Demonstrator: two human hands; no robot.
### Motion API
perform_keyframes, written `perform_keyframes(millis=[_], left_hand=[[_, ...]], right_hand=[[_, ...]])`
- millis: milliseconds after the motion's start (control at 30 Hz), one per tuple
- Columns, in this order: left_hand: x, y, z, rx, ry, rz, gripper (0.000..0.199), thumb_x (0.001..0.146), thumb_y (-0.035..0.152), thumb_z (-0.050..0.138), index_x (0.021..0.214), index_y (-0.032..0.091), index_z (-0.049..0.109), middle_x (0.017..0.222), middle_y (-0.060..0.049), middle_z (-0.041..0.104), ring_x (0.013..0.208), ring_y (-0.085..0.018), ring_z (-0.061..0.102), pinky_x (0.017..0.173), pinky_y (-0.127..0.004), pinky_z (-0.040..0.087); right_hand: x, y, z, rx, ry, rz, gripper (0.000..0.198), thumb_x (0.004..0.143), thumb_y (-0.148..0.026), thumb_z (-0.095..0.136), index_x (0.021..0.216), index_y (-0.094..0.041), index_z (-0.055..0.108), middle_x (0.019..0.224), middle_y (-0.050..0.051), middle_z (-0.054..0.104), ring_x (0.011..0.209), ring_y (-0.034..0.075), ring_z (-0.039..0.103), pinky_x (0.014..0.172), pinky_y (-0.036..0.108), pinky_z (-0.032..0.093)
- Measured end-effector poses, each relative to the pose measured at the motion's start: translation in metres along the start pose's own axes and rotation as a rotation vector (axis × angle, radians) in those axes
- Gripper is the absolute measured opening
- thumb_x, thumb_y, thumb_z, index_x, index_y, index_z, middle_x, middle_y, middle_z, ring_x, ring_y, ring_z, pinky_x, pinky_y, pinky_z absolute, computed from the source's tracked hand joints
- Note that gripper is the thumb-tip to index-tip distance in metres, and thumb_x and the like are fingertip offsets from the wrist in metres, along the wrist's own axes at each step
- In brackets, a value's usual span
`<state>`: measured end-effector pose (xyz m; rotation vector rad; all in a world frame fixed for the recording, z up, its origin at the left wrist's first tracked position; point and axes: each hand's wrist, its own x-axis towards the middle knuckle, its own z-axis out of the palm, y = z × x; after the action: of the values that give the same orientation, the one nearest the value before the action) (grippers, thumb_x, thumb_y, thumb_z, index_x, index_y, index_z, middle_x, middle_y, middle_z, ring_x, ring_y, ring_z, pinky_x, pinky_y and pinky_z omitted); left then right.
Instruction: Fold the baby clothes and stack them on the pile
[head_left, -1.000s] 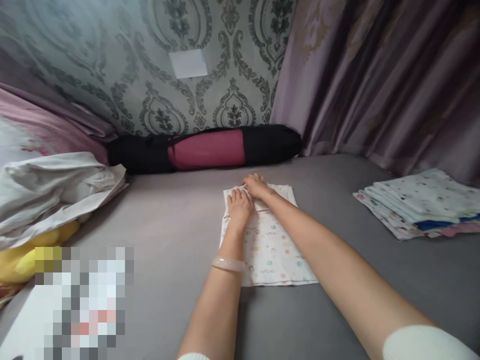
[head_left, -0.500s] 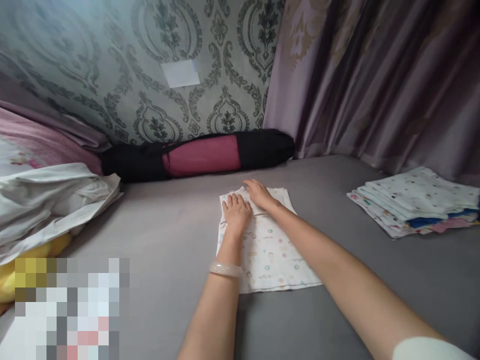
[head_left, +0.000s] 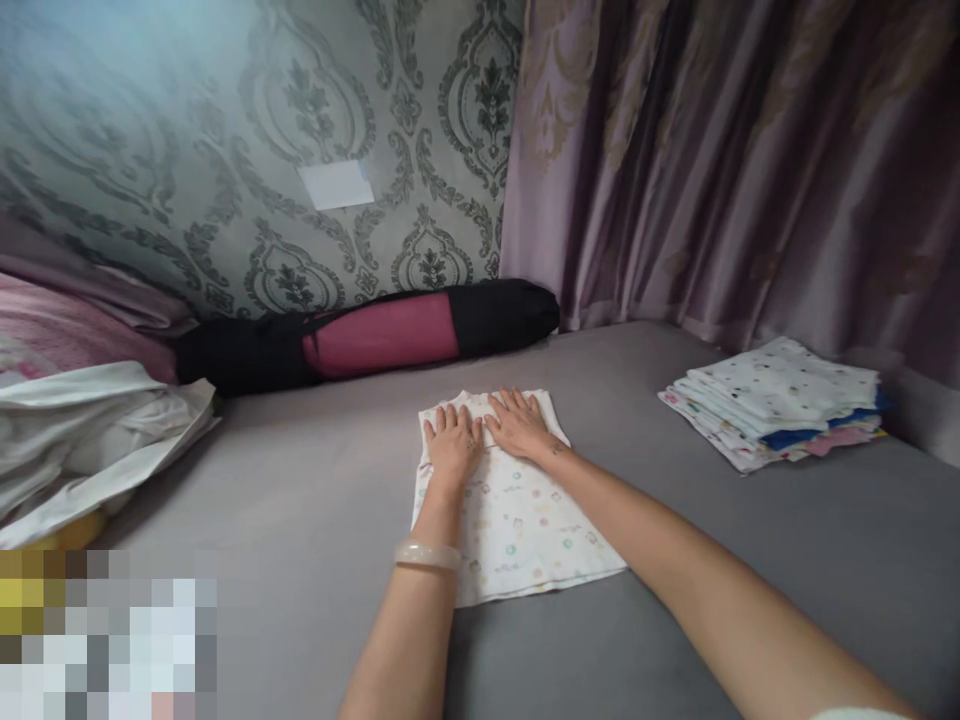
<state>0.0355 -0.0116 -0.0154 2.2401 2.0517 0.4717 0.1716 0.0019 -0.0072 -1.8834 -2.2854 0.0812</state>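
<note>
While left hand [head_left: 454, 445] and right hand [head_left: 519, 426] lie spread on white printed cloth [head_left: 521, 535]: black-and-magenta tubular fabric bag [head_left: 382, 336], contents hidden; multicoloured cloth stack [head_left: 784, 388].

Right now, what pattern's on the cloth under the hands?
White cloth with small scattered coloured prints; best in head view.

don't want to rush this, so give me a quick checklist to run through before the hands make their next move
1. Left hand on the printed cloth: ok, palm down near the far edge.
2. Right hand on the cloth: ok, palm down beside the left, fingers spread.
3. Near part of the cloth lying flat: ok, no large creases visible.
4. Cloth smooth under the palms: cannot tell, the hands cover it.
5. Cloth's right edge straight: cannot tell, the right forearm hides part.
6. Folded stack clear of the hands: ok, it lies apart to the right.
</note>
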Motion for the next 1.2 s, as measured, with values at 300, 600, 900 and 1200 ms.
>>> perform_keyframes(millis=[300, 600, 900, 1200], left_hand=[[-0.004, 0.002, -0.006, -0.019, 0.032, -0.006, 0.052, 0.094, 0.046, 0.034, 0.135, 0.020, 0.050, 0.147, -0.014, 0.043, 0.140, -0.032, 0.031, 0.112, -0.056, 0.021], [-0.005, 0.004, -0.007, 0.044, -0.057, -0.005, 0.076, 0.089, 0.068, 0.024, 0.144, 0.017, 0.039, 0.153, -0.017, 0.033, 0.143, -0.035, 0.021, 0.111, -0.065, 0.012], [-0.002, 0.002, -0.002, 0.076, -0.051, -0.010, 0.078, 0.088, 0.069, 0.023, 0.144, 0.017, 0.039, 0.153, -0.016, 0.034, 0.143, -0.036, 0.021, 0.112, -0.063, 0.013], [-0.007, -0.010, -0.007, 0.008, -0.047, 0.064, 0.068, 0.092, 0.062, 0.028, 0.138, 0.014, 0.043, 0.156, -0.018, 0.025, 0.146, -0.032, 0.014, 0.116, -0.053, 0.011]], right_hand=[[0.000, 0.002, -0.006, 0.069, -0.073, 0.006, 0.060, 0.096, -0.042, 0.026, 0.150, -0.018, 0.031, 0.157, 0.012, 0.023, 0.144, 0.032, 0.016, 0.113, 0.059, 0.011], [-0.023, 0.027, -0.013, 0.010, -0.015, 0.086, 0.059, 0.097, -0.038, 0.024, 0.150, -0.012, 0.030, 0.156, 0.017, 0.025, 0.144, 0.029, 0.018, 0.115, 0.052, 0.010], [-0.023, 0.034, 0.000, -0.004, 0.039, 0.064, 0.058, 0.097, -0.038, 0.025, 0.148, -0.013, 0.034, 0.154, 0.016, 0.030, 0.143, 0.030, 0.021, 0.114, 0.051, 0.017], [-0.027, 0.043, -0.003, 0.099, 0.076, -0.031, 0.052, 0.098, -0.037, 0.025, 0.142, -0.016, 0.043, 0.152, 0.013, 0.035, 0.141, 0.026, 0.027, 0.114, 0.048, 0.020]])
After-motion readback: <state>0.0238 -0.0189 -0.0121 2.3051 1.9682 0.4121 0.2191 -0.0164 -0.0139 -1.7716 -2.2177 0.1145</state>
